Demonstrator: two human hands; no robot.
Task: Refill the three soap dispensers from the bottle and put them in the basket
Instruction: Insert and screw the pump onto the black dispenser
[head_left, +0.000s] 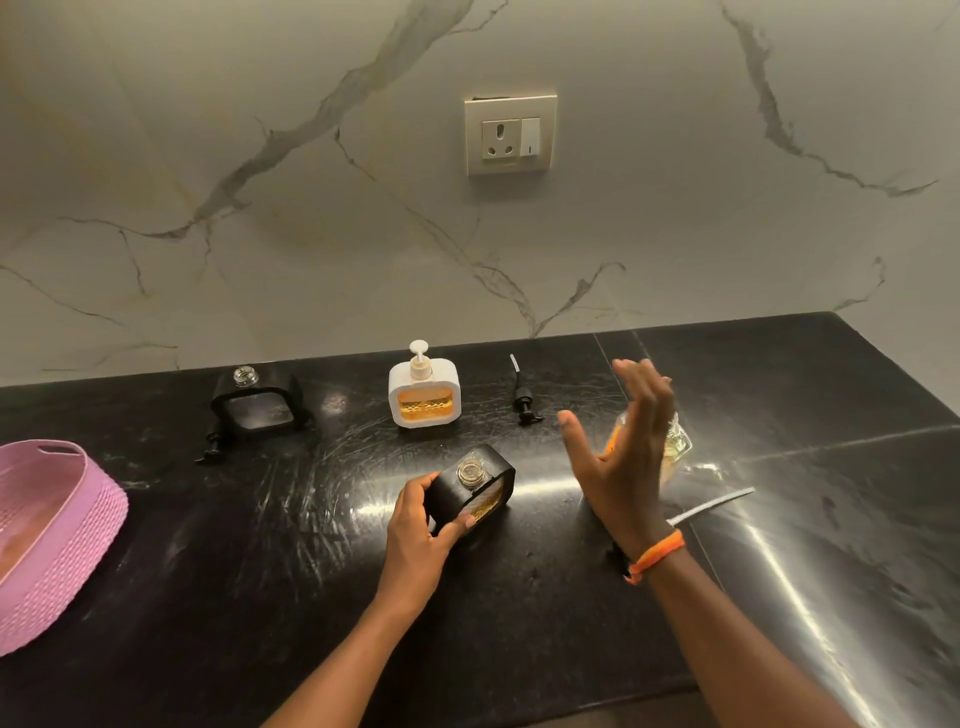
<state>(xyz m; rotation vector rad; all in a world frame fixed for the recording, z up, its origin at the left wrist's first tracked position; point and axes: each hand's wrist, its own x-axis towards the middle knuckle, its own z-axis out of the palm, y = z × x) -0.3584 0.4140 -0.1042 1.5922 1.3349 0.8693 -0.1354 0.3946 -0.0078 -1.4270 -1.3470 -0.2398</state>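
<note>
On the black counter (519, 597) our left hand (421, 530) grips an uncapped black dispenser (475, 486), our right hand (623, 457) hovers open-fingered before the half-hidden refill bottle (678, 447), a white dispenser (424, 392) and loose pump (524, 400) stand farther back, another black dispenser (257, 402) far left, pink basket (57, 540) near left.

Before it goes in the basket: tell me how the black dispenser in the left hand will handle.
The black dispenser has an uncapped neck and amber soap inside, so tilting probably spills. Its smooth casing may slip in the left hand.
</note>
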